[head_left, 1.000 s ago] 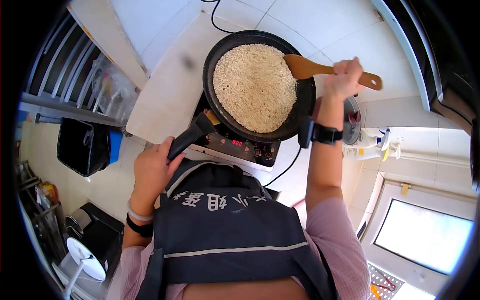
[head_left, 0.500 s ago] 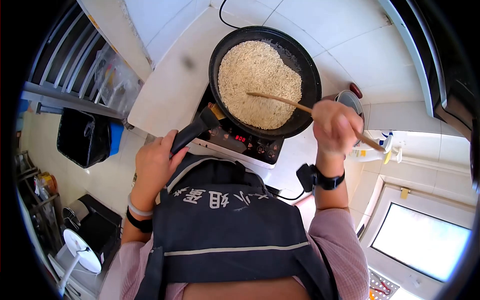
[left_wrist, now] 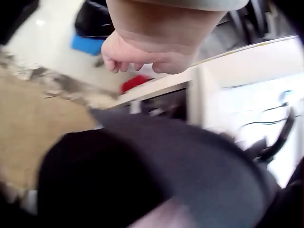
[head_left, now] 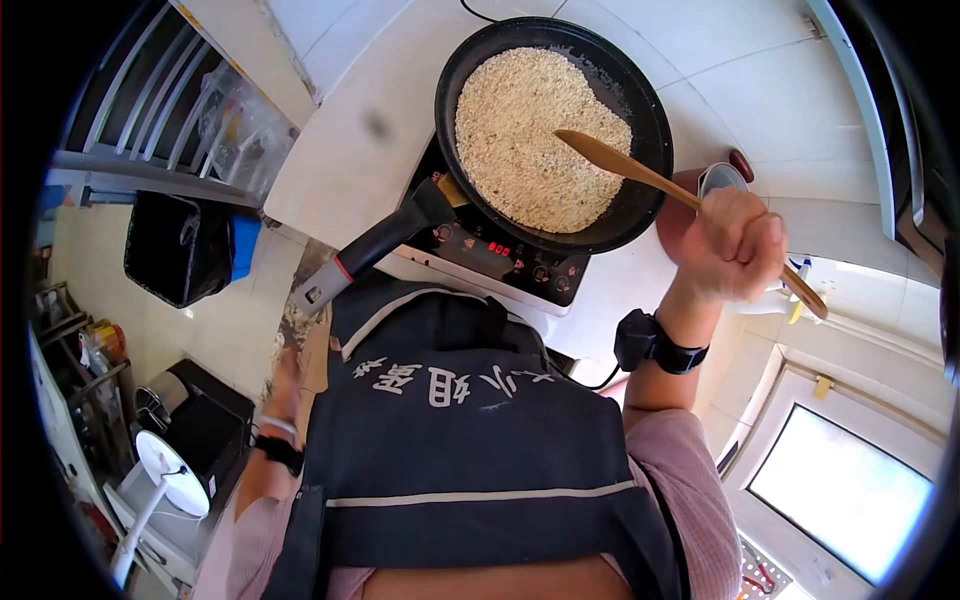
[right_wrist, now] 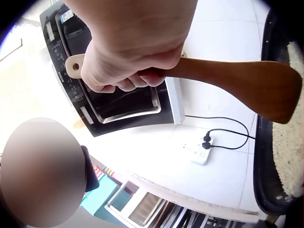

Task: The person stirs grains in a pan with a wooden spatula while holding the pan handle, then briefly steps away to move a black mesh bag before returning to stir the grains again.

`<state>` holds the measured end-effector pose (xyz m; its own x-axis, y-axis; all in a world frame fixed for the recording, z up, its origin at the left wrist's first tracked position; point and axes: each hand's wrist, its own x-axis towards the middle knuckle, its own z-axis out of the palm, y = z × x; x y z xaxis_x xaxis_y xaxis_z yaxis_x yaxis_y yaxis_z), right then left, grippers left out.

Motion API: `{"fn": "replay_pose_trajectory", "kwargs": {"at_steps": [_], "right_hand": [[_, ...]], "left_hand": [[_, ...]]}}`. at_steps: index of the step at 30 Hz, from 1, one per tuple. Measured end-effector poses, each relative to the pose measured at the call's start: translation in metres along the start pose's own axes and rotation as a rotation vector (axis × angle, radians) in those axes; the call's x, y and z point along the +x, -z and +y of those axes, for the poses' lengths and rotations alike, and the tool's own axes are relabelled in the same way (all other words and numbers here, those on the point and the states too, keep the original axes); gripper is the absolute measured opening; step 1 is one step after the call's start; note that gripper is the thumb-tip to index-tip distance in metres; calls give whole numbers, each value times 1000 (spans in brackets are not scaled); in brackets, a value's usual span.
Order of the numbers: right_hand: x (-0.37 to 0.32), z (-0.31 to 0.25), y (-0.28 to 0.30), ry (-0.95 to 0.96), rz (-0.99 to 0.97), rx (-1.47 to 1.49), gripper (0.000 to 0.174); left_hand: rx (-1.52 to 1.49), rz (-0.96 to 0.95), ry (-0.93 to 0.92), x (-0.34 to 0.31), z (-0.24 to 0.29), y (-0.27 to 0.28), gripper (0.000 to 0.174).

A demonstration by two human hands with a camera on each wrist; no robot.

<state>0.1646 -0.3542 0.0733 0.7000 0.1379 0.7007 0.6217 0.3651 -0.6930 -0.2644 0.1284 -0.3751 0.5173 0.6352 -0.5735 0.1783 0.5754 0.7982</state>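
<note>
In the head view a black frying pan (head_left: 650, 205) sits on an induction cooker (head_left: 535, 285), broadly covered with pale grains (head_left: 540, 150). My right hand (head_left: 738, 245) grips a wooden spatula (head_left: 625, 165) by its handle, fingers curled round it. The spatula's blade, seen edge-on there, overlaps the grains; the right wrist view shows the flat of the blade (right_wrist: 266, 88) at the pan's rim. My left hand (head_left: 285, 390) is blurred beside the apron, away from the pan handle (head_left: 385, 235). Its fingers (left_wrist: 124, 65) hang loosely curled with nothing in them in the left wrist view.
A lidded pot (head_left: 722, 180) stands right of the pan, near spray bottles. Left of the cooker is white counter (head_left: 350, 165), with a black-lined bin (head_left: 175, 250) on the floor below. The dark apron (head_left: 470, 450) is close to the pan handle.
My left hand has let go of the pan handle and dropped down beside the apron. The spatula has swung from the pan's right side over the grains, its blade turned edge-on.
</note>
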Motion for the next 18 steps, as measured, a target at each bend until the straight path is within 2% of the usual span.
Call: {"fn": "replay_pose_trajectory", "kwargs": {"at_steps": [1, 3, 6, 11, 18], "right_hand": [[0, -2, 2, 14, -5, -4, 35], [-3, -7, 3, -21, 13, -41, 37], [-10, -11, 2, -40, 36, -84, 40], [-9, -11, -9, -115, 78, -87, 41], [-9, -7, -13, -114, 145, -112, 42]], "left_hand": [[-79, 156, 178, -33, 5, 19, 46], [-68, 331, 390, -83, -9, 56, 45], [-70, 417, 571, -136, -22, 77, 43], [-99, 417, 691, -182, -38, 69, 41], [-154, 405, 758, -224, -48, 40, 38]]}}
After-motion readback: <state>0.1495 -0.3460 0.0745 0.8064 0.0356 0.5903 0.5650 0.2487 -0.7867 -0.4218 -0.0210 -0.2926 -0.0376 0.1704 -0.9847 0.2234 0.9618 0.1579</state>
